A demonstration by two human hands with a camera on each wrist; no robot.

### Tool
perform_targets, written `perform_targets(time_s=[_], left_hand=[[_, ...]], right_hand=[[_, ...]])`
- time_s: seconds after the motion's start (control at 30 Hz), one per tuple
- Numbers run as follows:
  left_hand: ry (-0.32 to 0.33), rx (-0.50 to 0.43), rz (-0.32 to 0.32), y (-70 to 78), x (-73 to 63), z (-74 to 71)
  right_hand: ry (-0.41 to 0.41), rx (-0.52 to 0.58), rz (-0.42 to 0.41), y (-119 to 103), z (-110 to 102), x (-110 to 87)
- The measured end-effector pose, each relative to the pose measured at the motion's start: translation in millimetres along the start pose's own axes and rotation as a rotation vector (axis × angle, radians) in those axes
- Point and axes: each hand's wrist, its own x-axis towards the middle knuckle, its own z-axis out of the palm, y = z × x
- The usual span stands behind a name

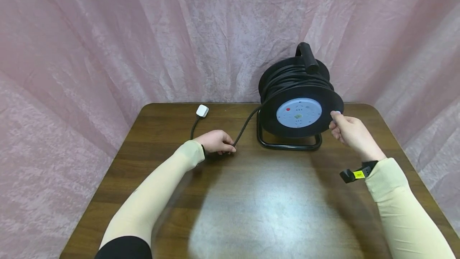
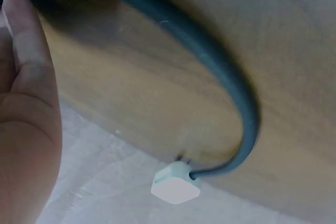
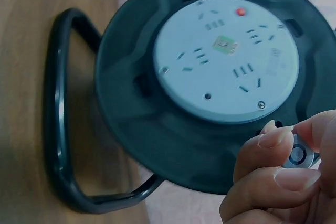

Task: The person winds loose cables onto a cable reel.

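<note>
A cable reel [image 1: 266, 117] stands at the back right of the table, black cable wound between its two discs. On its front disc is a pale blue socket panel [image 3: 226, 59] with a red button. My right hand [image 1: 350, 129] holds a small grey knob [image 3: 297, 154] near that disc's edge, thumb and fingers curled round it. Left of the reel, my left hand [image 1: 217, 142] pinches the loose cable [image 1: 248, 122] low over the tabletop. Beyond this hand the cable bends round to a white plug [image 1: 202, 110], which lies near the back edge with its pins showing in the left wrist view.
The reel rests on a black tube stand [image 1: 287, 147] and has a carrying handle [image 1: 307, 58] on top. A pink curtain [image 1: 215, 31] hangs right behind the brown wooden table [image 1: 161, 195]. A dark wrist device [image 1: 353, 174] sits at my right cuff.
</note>
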Motion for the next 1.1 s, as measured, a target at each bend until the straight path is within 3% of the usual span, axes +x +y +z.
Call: perform_targets(time_s=[0.43,0.6,0.77,0.97,1.1], left_hand=[[0.029,0.045,-0.013,-9.3,-1.0,-3.1],[0.08,0.086,0.014,-10.8,-1.5,-6.2],[0.146,0.174,0.063,-21.2,-3.1,-10.9],[0.195,0.167,-0.028,-34.2,-13.5,-14.7],[0.23,0.169,-0.047,-36.5,-17.0,-18.4]], right_hand=[[-0.042,-0.008,0.027,25,19,5.3],[-0.055,0.04,0.019,32,33,7.8],[-0.067,0.078,0.042,37,48,7.1],[-0.075,0.102,0.05,39,64,8.3],[-0.079,0.135,0.046,39,71,9.5]])
